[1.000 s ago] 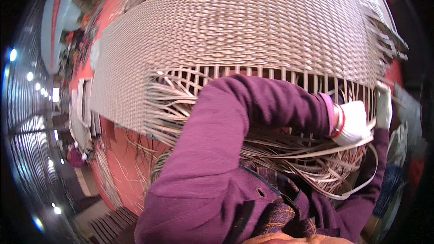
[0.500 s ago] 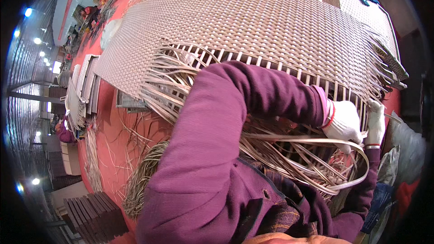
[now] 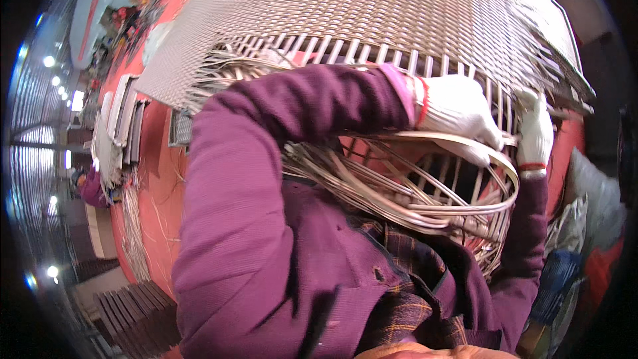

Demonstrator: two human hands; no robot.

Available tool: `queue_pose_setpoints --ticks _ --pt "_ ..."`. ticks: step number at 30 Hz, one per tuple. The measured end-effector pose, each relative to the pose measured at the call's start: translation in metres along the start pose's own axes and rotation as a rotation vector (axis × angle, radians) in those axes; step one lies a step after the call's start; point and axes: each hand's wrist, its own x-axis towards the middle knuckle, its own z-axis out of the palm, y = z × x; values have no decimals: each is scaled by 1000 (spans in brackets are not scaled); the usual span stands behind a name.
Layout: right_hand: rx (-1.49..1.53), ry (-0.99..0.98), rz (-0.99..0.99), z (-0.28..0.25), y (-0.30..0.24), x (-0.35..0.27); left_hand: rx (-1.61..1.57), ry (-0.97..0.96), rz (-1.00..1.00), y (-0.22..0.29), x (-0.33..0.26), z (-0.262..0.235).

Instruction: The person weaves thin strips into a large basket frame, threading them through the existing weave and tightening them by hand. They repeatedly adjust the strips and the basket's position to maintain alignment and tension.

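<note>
A large woven wicker panel (image 3: pixel 319 6) in beige-grey strands lies across the work surface, with bare parallel ribs (image 3: pixel 359 52) along its near side. My left hand (image 3: pixel 458 113), in a white knit glove with a red cuff, reaches over those ribs at the right. It is closed on a flat wicker strand (image 3: pixel 513 183), which bends in a loop below the hand. Beside it, my right hand (image 3: pixel 535 131), also gloved, has its fingers bent at the panel's right edge; whether they pinch a strand is hidden. Loose strands (image 3: pixel 372 193) bunch between my arms and body.
Unwoven strand ends (image 3: pixel 212 70) fan out at the panel's left. Stacked panels (image 3: pixel 123 119) stand further left on the red floor (image 3: pixel 156 193), near a strand bundle (image 3: pixel 135 239). Dark slats (image 3: pixel 136 312) are piled at lower left. Plastic sheeting (image 3: pixel 595 186) lies at right.
Both hands have moved up and slightly left in the picture, my left hand farther left from the right one. The panel also sits higher in view. The strand loop has moved up with the hands.
</note>
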Motion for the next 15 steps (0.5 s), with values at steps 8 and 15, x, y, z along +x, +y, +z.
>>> queue_pose_setpoints --ticks 8,15 --pt "-257 -25 -454 48 -60 -52 2 -40 -133 44 -48 -38" --pt "198 -264 -248 128 -93 -134 234 -197 -322 102 -155 -59"
